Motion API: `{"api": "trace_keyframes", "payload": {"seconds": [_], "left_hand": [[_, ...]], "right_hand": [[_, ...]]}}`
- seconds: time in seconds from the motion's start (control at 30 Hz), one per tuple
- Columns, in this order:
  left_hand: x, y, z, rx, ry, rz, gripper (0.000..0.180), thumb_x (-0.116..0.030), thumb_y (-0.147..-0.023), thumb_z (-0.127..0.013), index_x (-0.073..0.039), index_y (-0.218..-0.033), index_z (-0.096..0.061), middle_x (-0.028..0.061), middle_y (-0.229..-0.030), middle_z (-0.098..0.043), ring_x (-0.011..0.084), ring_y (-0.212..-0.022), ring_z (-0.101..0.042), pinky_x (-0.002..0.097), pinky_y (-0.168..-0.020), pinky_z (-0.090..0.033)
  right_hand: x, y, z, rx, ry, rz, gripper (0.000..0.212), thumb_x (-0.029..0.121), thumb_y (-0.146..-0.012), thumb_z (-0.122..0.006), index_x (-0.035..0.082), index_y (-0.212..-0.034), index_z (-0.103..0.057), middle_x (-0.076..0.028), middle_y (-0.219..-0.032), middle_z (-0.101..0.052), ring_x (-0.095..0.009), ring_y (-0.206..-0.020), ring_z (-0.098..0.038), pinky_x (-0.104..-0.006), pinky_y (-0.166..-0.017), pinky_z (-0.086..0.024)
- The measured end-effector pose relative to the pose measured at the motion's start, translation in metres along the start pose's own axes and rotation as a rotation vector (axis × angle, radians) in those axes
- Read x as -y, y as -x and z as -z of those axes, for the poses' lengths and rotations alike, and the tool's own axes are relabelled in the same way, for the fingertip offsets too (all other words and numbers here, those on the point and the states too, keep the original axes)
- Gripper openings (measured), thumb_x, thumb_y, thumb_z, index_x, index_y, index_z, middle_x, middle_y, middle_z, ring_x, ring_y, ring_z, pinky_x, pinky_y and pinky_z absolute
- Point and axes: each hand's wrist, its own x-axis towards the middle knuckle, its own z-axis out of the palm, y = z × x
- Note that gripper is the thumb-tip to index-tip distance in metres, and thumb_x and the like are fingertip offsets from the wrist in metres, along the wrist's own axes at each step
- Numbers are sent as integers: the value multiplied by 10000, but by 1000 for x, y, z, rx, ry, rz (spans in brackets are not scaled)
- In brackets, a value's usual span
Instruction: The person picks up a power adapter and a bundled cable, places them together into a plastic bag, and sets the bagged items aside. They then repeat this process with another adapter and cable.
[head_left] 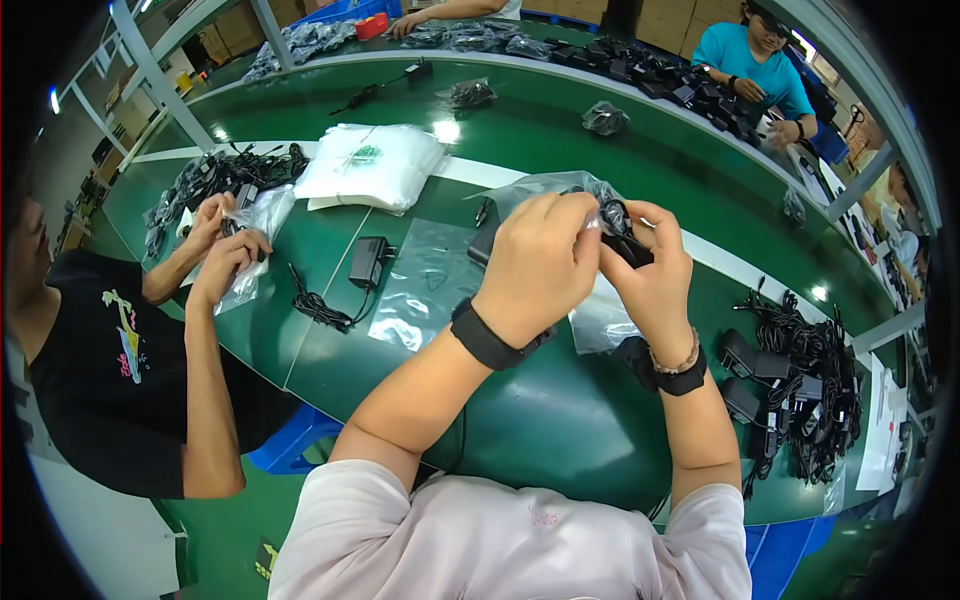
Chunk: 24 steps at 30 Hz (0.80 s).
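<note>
Both hands are raised over the green table in front of me. My left hand (pixel 540 255) has its fingers closed, pinching the edge of a clear plastic bag (pixel 545 182). Against it, my right hand (pixel 658 280) grips a black power adapter with a coiled cable (pixel 617 218), which is at the bag's mouth. How far the adapter sits inside the bag is hard to tell behind the fingers. Flat clear bags lie beneath my hands, one of them a clear bag (pixel 420 290) left of my left wrist. Beside it rests another black adapter (pixel 370 260) with its cord coiled.
At right is a heap of black adapters and cords (pixel 790 390). A tied stack of white bags (pixel 368 170) stands at the far left-centre. A co-worker's hands (pixel 228 250) handle a bag at left, near piled cables (pixel 205 190). Bagged items (pixel 606 118) lie on the green surface beyond.
</note>
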Motion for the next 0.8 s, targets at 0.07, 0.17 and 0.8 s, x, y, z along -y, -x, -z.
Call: {"api": "trace_keyframes", "payload": {"seconds": [0.07, 0.17, 0.8], "left_hand": [[10, 2, 1, 63, 48, -3, 121, -82, -754, -642, 9, -745, -562, 51, -601, -547, 129, -508, -523, 229, -480, -414], [17, 3, -4, 22, 324, 395, 141, -90, -738, -652, 19, -731, -562, 62, -577, -545, 159, -485, -523, 247, -480, -430], [14, 15, -9, 539, 125, 140, 125, -123, -722, -548, -9, -678, -523, 162, -612, -544, 325, -585, -553, 379, -498, -454]], "right_hand": [[2, 0, -1, 39, 39, -14, 442, 37, -700, -706, 23, -1083, -487, -107, -917, -654, -118, -825, -622, -214, -714, -471], [2, 2, -2, 57, 75, 107, 428, 33, -704, -698, 21, -1080, -494, -110, -887, -654, -132, -814, -633, -217, -696, -476], [-39, -8, -10, 59, -289, -268, 288, 32, -786, -605, -18, -1066, -560, -93, -924, -627, -135, -865, -584, -257, -735, -466]]}}
